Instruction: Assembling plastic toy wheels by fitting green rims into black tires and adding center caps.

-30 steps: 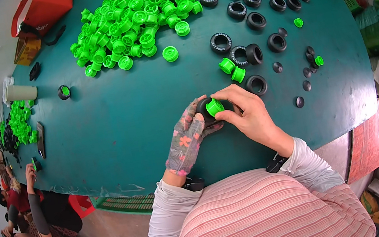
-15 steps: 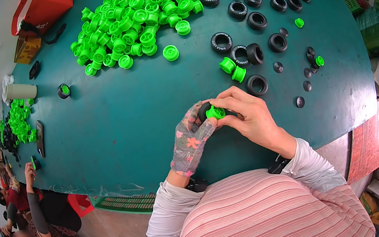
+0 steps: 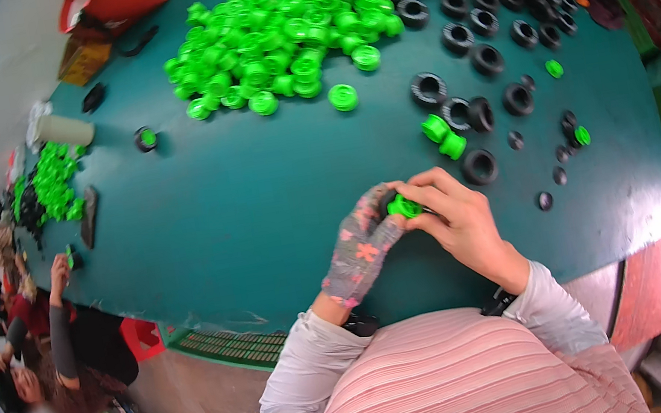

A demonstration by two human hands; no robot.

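Close to the table's front edge, my left hand [image 3: 361,246], in a grey floral fingerless glove, grips a small black tyre [image 3: 389,199] mostly hidden by its fingers. A bright green wheel rim [image 3: 405,207] sits at the tyre's opening, facing up toward me; how deep it is seated I cannot tell. My right hand [image 3: 466,224], bare, pinches the rim's right side with thumb and fingers. Just beyond my hands lie two loose green rims [image 3: 444,136] and a black tyre [image 3: 479,167].
A large heap of green rims [image 3: 262,44] covers the far middle of the green table [image 3: 217,198]. Black tyres [image 3: 483,22] spread at the far right, with small black discs [image 3: 516,140] nearer. A co-worker [image 3: 53,363] works at the left, by a beige cup [image 3: 65,130].
The whole scene has shifted right in the picture as my view turned. Both hands keep hold of the tyre and rim; my fingers now cover more of the tyre.
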